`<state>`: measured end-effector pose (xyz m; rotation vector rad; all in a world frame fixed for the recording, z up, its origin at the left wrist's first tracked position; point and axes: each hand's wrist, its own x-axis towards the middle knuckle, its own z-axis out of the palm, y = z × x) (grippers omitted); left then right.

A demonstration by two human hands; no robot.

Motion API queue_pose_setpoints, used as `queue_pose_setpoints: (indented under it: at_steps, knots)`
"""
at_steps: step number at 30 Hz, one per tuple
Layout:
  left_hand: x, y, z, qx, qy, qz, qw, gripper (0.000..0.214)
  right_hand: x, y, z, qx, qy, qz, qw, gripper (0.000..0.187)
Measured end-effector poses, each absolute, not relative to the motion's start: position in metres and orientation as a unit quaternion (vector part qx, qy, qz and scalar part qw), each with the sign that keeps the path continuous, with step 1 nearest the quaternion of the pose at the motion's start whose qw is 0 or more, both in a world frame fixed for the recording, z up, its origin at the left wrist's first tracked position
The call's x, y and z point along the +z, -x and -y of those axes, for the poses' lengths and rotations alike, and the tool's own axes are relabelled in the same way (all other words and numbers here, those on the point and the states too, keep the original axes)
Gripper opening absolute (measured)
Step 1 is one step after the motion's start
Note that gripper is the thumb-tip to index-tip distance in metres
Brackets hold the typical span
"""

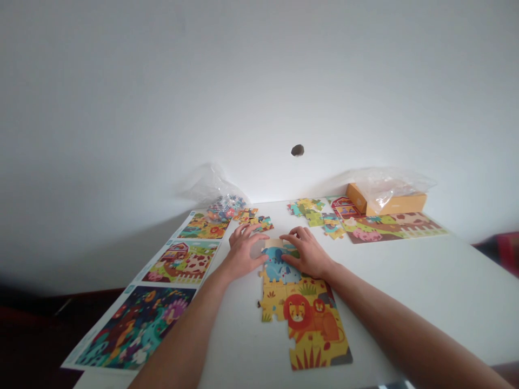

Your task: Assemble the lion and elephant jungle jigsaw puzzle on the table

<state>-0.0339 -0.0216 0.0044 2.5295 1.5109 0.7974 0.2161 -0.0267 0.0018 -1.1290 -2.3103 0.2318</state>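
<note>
The bare left hand (243, 253) and right hand (307, 252) have slim fingers and join the unsleeved left forearm (184, 329) and right forearm (389, 324)

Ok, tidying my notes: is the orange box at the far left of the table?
No, the orange box sits at the far right of the table, beneath a clear plastic bag.

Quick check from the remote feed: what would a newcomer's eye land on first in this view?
The bright jigsaw puzzle in the middle of the white table stands out first, with its big red-maned lion nearest the camera. The left hand and right hand rest at its far end, either side of a blue elephant. Next come the colourful picture sheets along the table's left side and the orange box under a clear plastic bag at the far right.
</note>
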Motion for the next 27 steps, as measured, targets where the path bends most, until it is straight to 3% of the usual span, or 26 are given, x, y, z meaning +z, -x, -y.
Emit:
queue_pose_setpoints:
  at_steps: [10, 18, 27]
  knots:
    - [0.0041, 0.0338, 0.0228, 0.239, -0.827, -0.505, 0.060, 0.045, 0.0006, -0.2153, 0.0275, 0.066, 0.440, 0.861, 0.246, 0.049]
    - [0.0033, 0.0313, 0.0245, 0.210, -0.861, -0.459, 0.061, 0.030, 0.0021, -0.2148, 0.0285, 0.067, 0.443, 0.864, 0.228, 0.043]
    - [0.0038, 0.0307, 0.0248, 0.214, -0.858, -0.462, 0.069, 0.030, 0.0073, -0.2184, 0.0285, 0.099, 0.414, 0.854, 0.300, 0.048]
